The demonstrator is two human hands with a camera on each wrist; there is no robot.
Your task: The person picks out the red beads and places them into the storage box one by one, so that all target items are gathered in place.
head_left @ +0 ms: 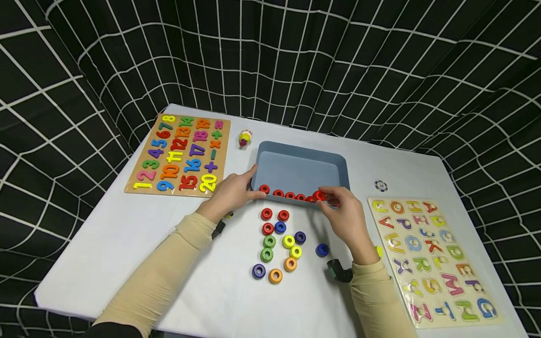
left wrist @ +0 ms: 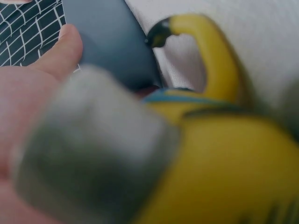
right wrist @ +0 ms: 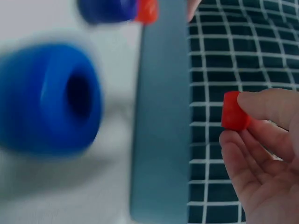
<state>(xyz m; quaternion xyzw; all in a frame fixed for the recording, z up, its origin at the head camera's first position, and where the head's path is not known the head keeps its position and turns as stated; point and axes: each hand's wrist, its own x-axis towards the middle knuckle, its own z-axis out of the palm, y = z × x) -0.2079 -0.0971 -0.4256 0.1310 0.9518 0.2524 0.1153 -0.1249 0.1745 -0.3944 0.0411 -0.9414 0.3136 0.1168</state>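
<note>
A blue-grey tray (head_left: 302, 171) stands mid-table, with several red beads (head_left: 278, 193) lined up inside along its front wall. My left hand (head_left: 230, 192) touches the tray's front left corner, thumb along the front rim and index finger against the left side; its other fingers are hidden. Between thumb and fingertips, my right hand (head_left: 347, 216) pinches a red bead (right wrist: 234, 111) over the front right part of the tray. Loose beads with holes lie in front of the tray: red, blue, purple, green, yellow and orange (head_left: 275, 276). One blue bead (head_left: 322, 250) sits apart, nearer the right wrist.
At the left lies a number board (head_left: 173, 155), at the right a letter board (head_left: 435, 263). Behind the tray stand a small toy figure (head_left: 245, 138) and, to its right, a round chip (head_left: 381, 186). A blurred yellow object (left wrist: 224, 154) fills much of the left wrist view.
</note>
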